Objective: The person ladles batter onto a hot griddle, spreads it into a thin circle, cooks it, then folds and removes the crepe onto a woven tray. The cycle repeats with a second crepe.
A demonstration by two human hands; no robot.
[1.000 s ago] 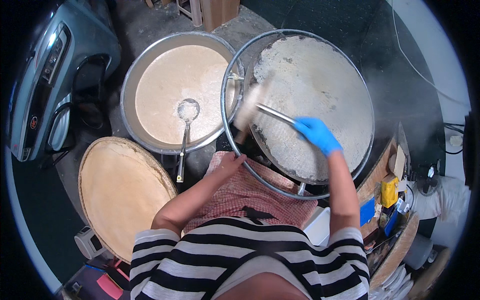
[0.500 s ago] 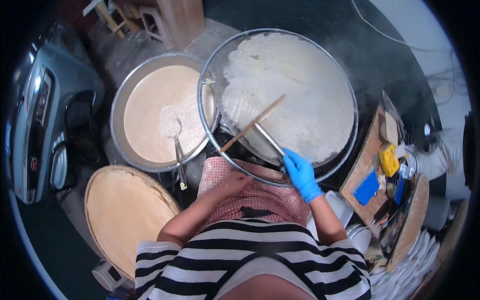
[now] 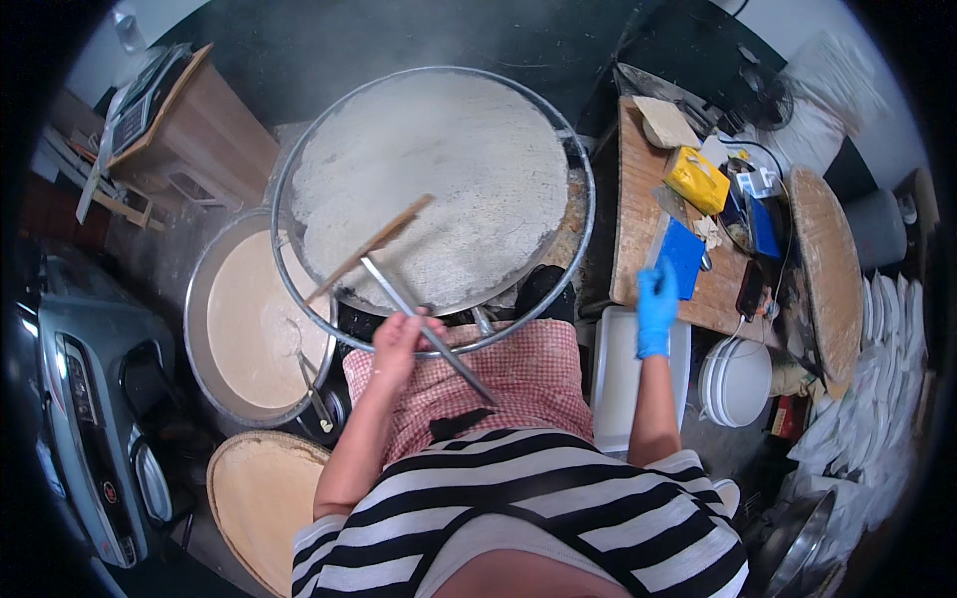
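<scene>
one griddle (image 3: 439, 179), two hands (image 3: 399, 339), one batter pot (image 3: 249, 319)

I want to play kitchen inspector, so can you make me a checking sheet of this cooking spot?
Surface: big round griddle covered by a thin pale crepe; wooden side table.
Job's things: wooden spreader with metal handle; bowl of batter with ladle.
Clutter: yellow box, blue scraper, stacked white plates.
Hands: left hand fingers grip the spreader; gloved right hand beside the blue scraper, contact unclear.
Cables: thin cable on side table.
Surroundings: round wooden board.
</scene>
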